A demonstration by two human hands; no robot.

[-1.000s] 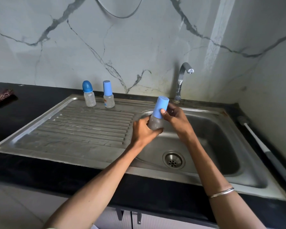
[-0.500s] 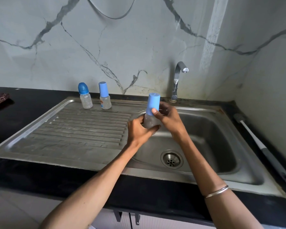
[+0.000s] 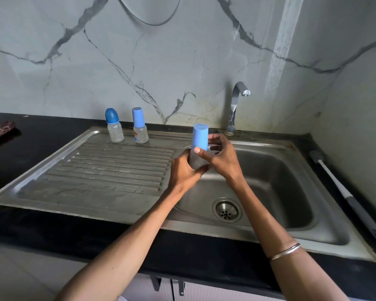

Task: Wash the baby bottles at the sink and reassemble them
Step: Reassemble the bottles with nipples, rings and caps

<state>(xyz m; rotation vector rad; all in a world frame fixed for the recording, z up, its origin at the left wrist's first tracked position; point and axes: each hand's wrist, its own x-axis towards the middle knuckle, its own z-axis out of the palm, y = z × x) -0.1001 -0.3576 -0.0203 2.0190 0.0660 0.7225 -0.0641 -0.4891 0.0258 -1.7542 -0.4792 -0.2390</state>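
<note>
The left hand (image 3: 183, 170) grips the clear bottle (image 3: 196, 162), fingers curled round it, above the sink's (image 3: 291, 148) left edge. The right hand's (image 3: 220, 156) fingers pinch its blue cap (image 3: 200, 136).

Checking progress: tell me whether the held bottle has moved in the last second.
Yes: the held bottle shifted slightly left, away from the tap, and straightened upright.

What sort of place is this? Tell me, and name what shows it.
Most likely a home kitchen counter: a stainless steel sink with ribbed drainboard set in a black stone countertop, a curved chrome tap against a marble-patterned wall, and a white long-handled bottle brush lying beside the basin.
</note>
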